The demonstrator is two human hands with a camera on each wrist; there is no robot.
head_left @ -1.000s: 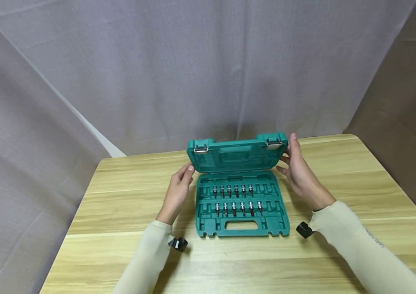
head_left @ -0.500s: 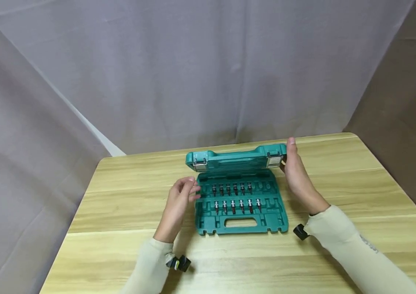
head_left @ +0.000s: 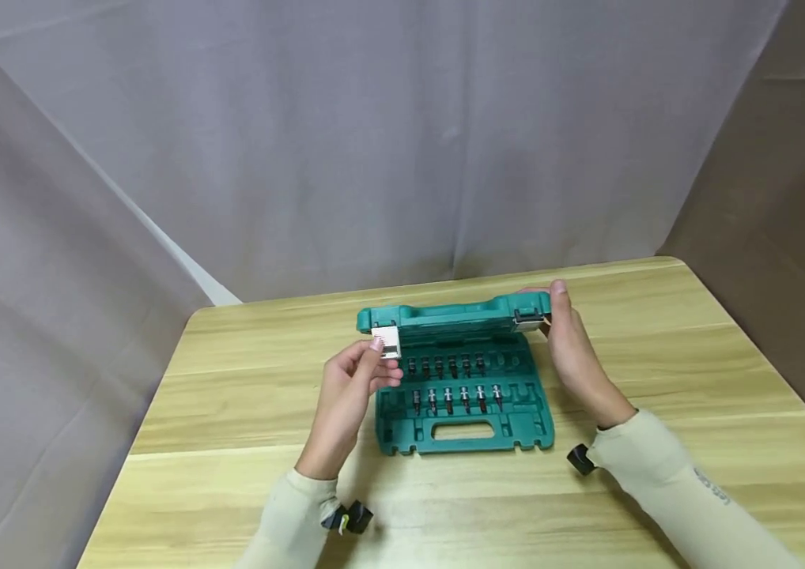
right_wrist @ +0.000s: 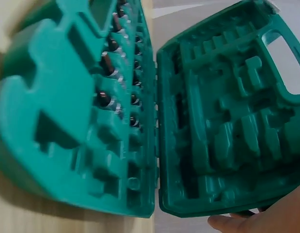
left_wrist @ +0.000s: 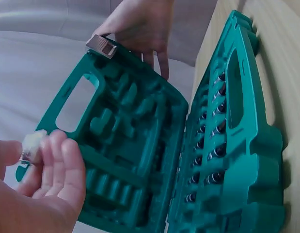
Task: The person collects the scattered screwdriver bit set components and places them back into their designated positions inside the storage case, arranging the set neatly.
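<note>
- Wood-grain table (head_left: pixel 246 474) fills the lower frame, with a grey curtain (head_left: pixel 374 142) hanging behind it.
- Nearest, at lower centre, lies the green tool case (head_left: pixel 462 419), its base flat on the table, handle cutout toward the viewer and long axis running left to right.
- Two rows of bits (head_left: pixel 455 383) stand in the base.
- At centre left, the left hand (head_left: pixel 349 395) pinches the left silver latch (head_left: pixel 387 341) with curled fingers.
- At centre right, the right hand (head_left: pixel 569 348) holds the lid's right corner; its fingers look curled round the edge, though the view is poor.
- Farthest, the lid (head_left: pixel 452 316) hangs half shut, tilted over the base, its hinge along the far side.
- If either grip slips, the lid could drop onto fingers or close skewed, leaving the latches misaligned.
</note>
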